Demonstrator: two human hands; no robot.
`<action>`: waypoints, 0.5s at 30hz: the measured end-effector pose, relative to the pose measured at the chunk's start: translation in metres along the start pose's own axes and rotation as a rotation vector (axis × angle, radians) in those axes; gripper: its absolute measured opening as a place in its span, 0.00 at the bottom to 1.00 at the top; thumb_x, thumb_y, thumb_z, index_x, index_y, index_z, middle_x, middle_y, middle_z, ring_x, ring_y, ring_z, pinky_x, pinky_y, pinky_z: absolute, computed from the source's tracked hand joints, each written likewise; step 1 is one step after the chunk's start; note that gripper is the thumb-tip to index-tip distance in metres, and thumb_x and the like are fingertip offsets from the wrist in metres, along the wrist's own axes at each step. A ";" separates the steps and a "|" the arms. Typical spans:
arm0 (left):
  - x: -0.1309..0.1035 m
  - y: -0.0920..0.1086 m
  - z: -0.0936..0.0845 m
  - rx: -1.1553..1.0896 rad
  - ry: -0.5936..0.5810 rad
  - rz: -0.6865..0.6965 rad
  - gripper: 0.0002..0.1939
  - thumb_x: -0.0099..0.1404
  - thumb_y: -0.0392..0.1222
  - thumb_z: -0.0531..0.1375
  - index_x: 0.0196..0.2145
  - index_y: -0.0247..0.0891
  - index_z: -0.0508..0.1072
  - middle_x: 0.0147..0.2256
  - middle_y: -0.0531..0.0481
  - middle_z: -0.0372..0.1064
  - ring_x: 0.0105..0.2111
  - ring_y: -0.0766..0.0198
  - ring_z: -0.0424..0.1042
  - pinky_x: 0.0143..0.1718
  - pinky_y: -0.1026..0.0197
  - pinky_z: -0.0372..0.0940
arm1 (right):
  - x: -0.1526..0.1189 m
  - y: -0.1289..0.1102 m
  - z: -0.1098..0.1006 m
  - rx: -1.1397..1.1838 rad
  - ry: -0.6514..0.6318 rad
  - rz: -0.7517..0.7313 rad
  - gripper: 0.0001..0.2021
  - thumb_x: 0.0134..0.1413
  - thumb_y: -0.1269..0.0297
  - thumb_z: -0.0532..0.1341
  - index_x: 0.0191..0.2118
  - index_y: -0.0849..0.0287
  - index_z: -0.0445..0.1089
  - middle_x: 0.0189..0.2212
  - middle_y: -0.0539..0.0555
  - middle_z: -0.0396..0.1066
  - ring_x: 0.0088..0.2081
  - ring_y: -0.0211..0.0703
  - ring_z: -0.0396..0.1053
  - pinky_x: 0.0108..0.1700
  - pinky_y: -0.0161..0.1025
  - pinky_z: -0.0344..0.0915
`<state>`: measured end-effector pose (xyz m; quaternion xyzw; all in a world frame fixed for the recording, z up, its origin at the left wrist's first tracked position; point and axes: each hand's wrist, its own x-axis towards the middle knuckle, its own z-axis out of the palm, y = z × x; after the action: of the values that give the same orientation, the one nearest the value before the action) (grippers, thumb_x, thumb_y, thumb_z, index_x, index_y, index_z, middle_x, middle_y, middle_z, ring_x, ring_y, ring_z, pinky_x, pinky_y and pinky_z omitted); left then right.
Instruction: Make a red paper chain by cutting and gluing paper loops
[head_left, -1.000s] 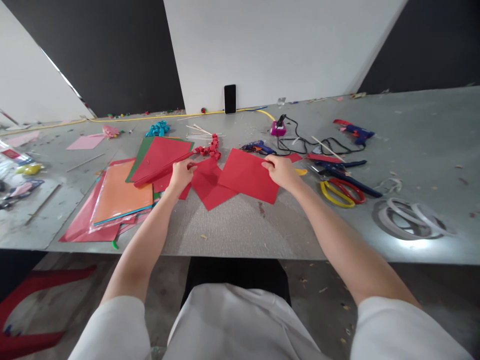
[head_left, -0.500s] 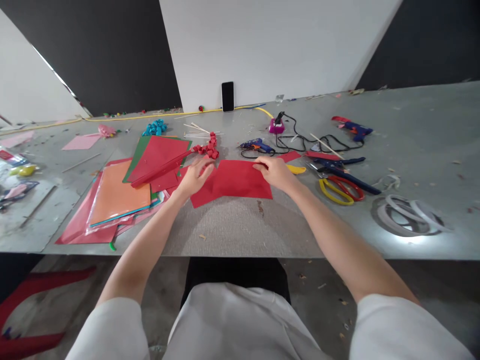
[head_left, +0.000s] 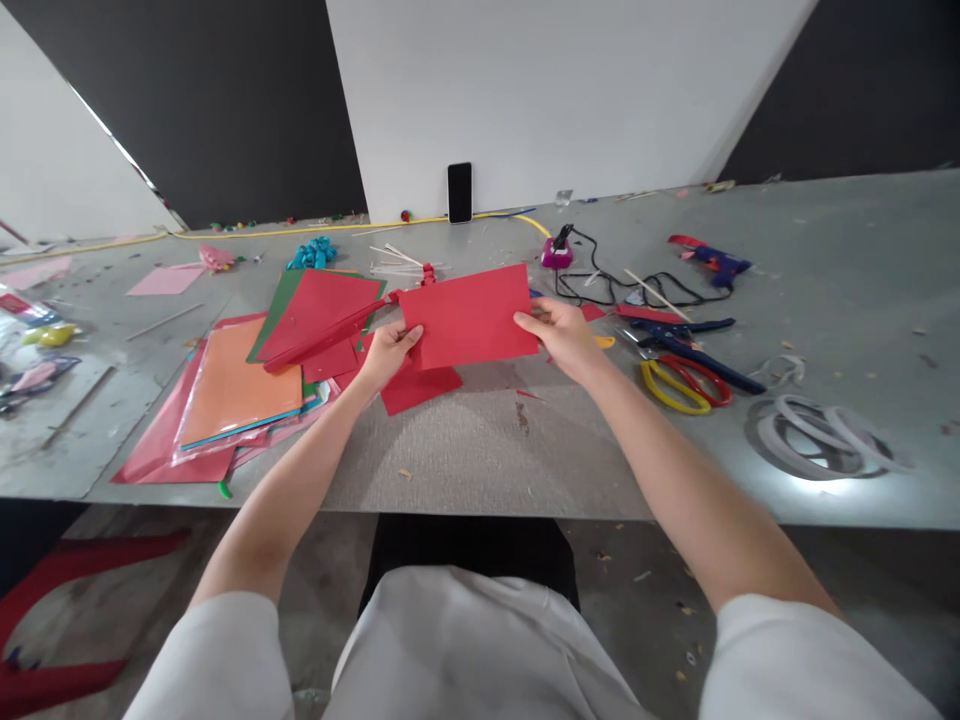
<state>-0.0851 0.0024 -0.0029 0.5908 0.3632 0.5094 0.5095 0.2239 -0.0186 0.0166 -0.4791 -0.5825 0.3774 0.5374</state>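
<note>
A red sheet of paper (head_left: 472, 318) is held up above the table, tilted toward me. My left hand (head_left: 391, 352) pinches its left edge, thumb in front. At the opposite edge my right hand (head_left: 562, 335) grips it the same way, with its fingers partly hidden behind the sheet. Below it lies another red piece of paper (head_left: 420, 390) flat on the table. Behind the raised sheet, small red curled paper pieces (head_left: 428, 273) show only in part. Left of my left hand rests a folded red sheet (head_left: 330, 310) on green paper.
Scissors with yellow and red handles (head_left: 686, 385) and dark blue pliers (head_left: 682, 345) lie at right, near a roll of white strip (head_left: 817, 440). A glue gun (head_left: 712, 262) trails a black cord. Orange paper in plastic (head_left: 240, 385) lies left. A phone (head_left: 460, 193) leans on the wall.
Both hands have lifted the red sheet off the table and tilted it up. My left hand has gone from open to pinching its left edge. More of the red piece underneath now shows.
</note>
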 end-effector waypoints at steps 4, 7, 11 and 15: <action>-0.001 0.004 0.000 -0.120 -0.003 -0.033 0.27 0.56 0.58 0.76 0.45 0.38 0.81 0.38 0.45 0.82 0.36 0.59 0.80 0.38 0.61 0.73 | -0.004 -0.006 0.004 0.136 -0.072 0.019 0.16 0.48 0.49 0.75 0.37 0.54 0.78 0.31 0.53 0.79 0.39 0.50 0.77 0.43 0.46 0.74; -0.001 0.008 0.001 -0.249 0.015 -0.039 0.24 0.57 0.51 0.77 0.47 0.41 0.78 0.38 0.48 0.81 0.35 0.61 0.80 0.36 0.63 0.73 | -0.004 -0.008 0.008 0.290 -0.059 0.024 0.14 0.46 0.54 0.75 0.39 0.51 0.78 0.33 0.51 0.80 0.37 0.47 0.76 0.42 0.44 0.73; -0.003 0.017 0.002 -0.288 0.013 -0.061 0.10 0.62 0.39 0.72 0.38 0.40 0.75 0.32 0.53 0.76 0.29 0.69 0.75 0.32 0.69 0.67 | -0.004 -0.008 0.010 0.387 -0.036 0.089 0.07 0.45 0.61 0.71 0.34 0.51 0.79 0.33 0.50 0.78 0.31 0.42 0.71 0.33 0.40 0.67; -0.005 0.023 0.000 -0.258 -0.033 -0.095 0.04 0.63 0.33 0.65 0.32 0.38 0.73 0.31 0.53 0.71 0.26 0.72 0.69 0.29 0.70 0.62 | -0.006 -0.008 0.009 0.384 -0.033 0.100 0.03 0.46 0.63 0.65 0.30 0.53 0.76 0.28 0.51 0.74 0.27 0.41 0.66 0.31 0.39 0.64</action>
<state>-0.0883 -0.0077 0.0187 0.5106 0.3138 0.5174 0.6109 0.2140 -0.0255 0.0212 -0.3900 -0.4839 0.5154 0.5900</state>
